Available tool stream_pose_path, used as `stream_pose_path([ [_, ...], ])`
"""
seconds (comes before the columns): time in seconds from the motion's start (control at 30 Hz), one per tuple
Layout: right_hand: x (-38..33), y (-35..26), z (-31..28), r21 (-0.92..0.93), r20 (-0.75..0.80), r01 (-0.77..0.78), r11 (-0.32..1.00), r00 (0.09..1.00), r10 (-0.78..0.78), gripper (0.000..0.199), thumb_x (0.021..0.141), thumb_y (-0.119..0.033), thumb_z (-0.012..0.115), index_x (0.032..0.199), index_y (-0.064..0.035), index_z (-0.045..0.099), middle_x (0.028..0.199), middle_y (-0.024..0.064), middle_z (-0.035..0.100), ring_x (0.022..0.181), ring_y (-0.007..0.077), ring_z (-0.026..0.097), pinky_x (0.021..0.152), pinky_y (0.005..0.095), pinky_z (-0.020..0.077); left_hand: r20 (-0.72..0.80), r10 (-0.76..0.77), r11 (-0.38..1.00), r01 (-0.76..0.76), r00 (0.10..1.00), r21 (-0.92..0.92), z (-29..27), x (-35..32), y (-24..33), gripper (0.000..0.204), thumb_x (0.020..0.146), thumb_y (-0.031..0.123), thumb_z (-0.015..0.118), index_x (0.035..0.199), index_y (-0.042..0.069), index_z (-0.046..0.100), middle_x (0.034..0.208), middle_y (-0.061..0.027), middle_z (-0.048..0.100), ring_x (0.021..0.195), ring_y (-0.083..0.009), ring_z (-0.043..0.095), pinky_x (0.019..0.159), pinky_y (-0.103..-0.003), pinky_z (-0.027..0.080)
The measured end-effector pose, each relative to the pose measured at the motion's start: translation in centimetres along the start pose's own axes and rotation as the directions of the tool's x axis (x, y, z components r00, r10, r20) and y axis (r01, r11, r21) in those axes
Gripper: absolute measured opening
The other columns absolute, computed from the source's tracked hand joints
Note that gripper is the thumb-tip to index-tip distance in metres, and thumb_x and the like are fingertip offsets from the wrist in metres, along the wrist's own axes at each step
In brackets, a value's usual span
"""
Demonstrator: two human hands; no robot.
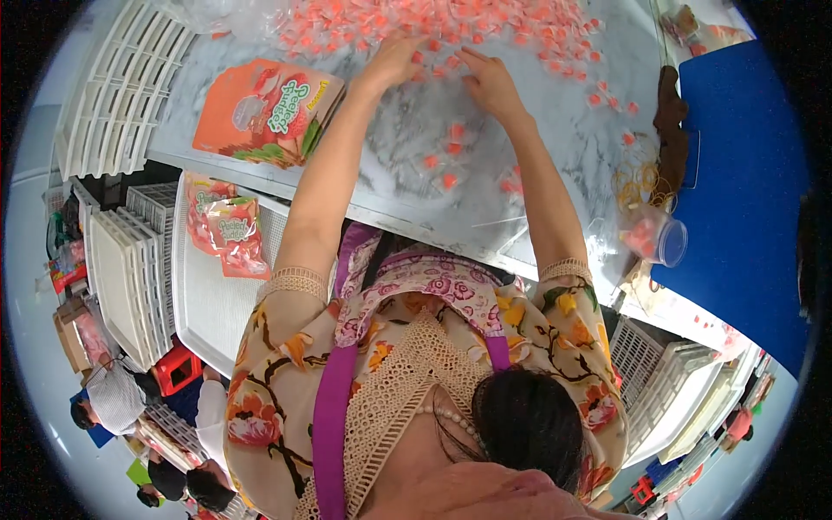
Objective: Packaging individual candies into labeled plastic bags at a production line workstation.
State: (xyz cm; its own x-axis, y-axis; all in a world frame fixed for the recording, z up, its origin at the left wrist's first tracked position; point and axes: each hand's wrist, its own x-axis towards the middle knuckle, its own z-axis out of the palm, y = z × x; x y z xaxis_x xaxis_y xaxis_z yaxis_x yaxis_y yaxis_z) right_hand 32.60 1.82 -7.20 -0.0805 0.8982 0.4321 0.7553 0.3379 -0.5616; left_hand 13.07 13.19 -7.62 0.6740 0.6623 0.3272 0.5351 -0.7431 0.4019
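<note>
Both of my hands are over the marble-patterned table at the near edge of a wide pile of small pink candies point(451, 19) in clear wrappers. My left hand point(394, 61) reaches in with fingers stretched toward the right, touching the candies at the edge. Opposite it, my right hand point(492, 82) has its index finger extended and thumb apart, next to a few candies. Neither hand visibly holds anything. Loose candies point(454, 148) lie nearer to me, between my forearms. Left of my left forearm is a stack of flat printed pink bags point(260, 113).
A white tray point(198, 295) at my left holds filled candy bags point(238, 234). White plastic crates point(121, 87) stand at the far left. On the right are rubber bands point(637, 186), a clear jar point(667, 241) of pink candies and a blue board point(745, 199). Other people work behind.
</note>
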Motion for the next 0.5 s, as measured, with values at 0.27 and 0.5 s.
stream_pose_path([
  [0.27,-0.7,0.0,-0.9,0.119,0.279,-0.18,0.976,0.95,0.141,0.035,0.075,-0.009,0.068,0.11,-0.0023,0.062,0.105,0.0145,0.066,0.092,0.0284,0.062,0.09,0.0377,0.0458,0.224,-0.159,0.969,0.195,0.962,-0.152,-0.8,-1.9,2.4,0.073,0.063,0.009,0.078,0.13,0.013,0.052,0.107,-0.0141,0.06,0.097,-0.0293,0.058,0.087,-0.038,0.048],
  [0.5,-1.8,-0.1,0.3,0.401,0.255,-0.425,0.812,0.903,0.346,0.046,0.076,-0.006,0.071,0.12,0.0005,0.058,0.1,0.0104,0.068,0.089,0.0165,0.064,0.081,0.0299,0.0517,0.317,-0.148,0.956,0.217,0.937,-0.195,-0.9,-3.1,3.4,0.077,0.058,0.009,0.08,0.13,0.011,0.051,0.109,-0.0136,0.056,0.109,-0.0306,0.053,0.094,-0.037,0.044],
])
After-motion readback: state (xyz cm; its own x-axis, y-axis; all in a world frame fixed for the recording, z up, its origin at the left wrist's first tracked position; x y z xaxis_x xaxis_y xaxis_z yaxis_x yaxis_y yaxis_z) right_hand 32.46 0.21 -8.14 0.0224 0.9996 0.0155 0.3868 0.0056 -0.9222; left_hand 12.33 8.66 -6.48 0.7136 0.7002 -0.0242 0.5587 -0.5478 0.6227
